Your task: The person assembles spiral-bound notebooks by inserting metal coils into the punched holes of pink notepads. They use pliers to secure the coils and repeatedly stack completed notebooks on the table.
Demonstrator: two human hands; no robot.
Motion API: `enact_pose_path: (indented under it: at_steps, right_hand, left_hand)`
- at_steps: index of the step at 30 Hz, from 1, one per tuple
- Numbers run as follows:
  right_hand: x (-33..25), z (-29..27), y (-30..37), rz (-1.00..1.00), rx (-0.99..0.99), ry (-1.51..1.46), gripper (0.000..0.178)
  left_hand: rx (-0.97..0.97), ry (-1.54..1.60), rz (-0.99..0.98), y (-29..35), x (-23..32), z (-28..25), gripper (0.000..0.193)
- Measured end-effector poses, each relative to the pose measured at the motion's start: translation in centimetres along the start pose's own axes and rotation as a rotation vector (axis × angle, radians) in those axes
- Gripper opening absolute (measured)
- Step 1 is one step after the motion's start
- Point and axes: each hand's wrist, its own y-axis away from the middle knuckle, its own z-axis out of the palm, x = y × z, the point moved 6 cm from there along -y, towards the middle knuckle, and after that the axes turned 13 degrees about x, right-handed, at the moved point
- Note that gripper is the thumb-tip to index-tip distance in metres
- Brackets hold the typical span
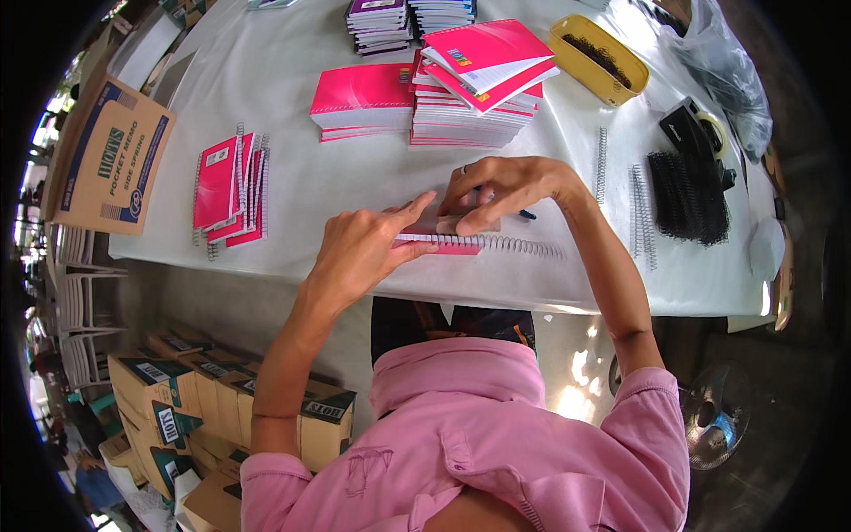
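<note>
My left hand (359, 244) grips a pink notebook (456, 250) near the table's front edge, thumb on the near side and fingers across the far side. Along the notebook's upright edge runs a wire coil (523, 246), its free end sticking out to the right and looking blurred. My right hand (505, 191) arches over that edge, a ring on one finger, with bent fingertips closed down at the coil. Partly under this hand is a beige block-like piece (486, 222) that I cannot name. Beside it the tip of a dark blue object (528, 215) shows.
Pink notebooks stand in stacks (474, 120) ahead; coiled ones (232, 191) lie at left by a carton (115, 160). At right are loose coils (642, 217), a black coil pile (687, 199), a tape dispenser (696, 133) and a yellow tub (567, 49). Boxes (213, 399) and a fan (714, 417) flank me.
</note>
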Motion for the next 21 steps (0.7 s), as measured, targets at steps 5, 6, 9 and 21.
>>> enact_pose_path:
  at_steps: [5,6,9,21]
  right_hand:
    - [-0.8,-0.3,0.4,-0.223,0.020,-0.316,0.059]
    - [-0.1,0.2,-0.4,-0.124,0.019,-0.168,0.060]
    - [-0.7,-0.4,0.0,-0.197,0.036,-0.266,0.059]
    - [0.1,0.4,-1.9,-0.132,0.068,-0.188,0.064]
  left_hand:
    - [0.028,0.027,-0.025,-0.4,0.0,-0.2,0.075]
    - [0.047,0.060,-0.010,-0.6,-0.5,0.1,0.079]
    - [0.140,0.263,-0.073,-0.5,-1.3,0.2,0.095]
    - [0.350,0.885,-0.342,1.2,-4.4,3.5,0.112]
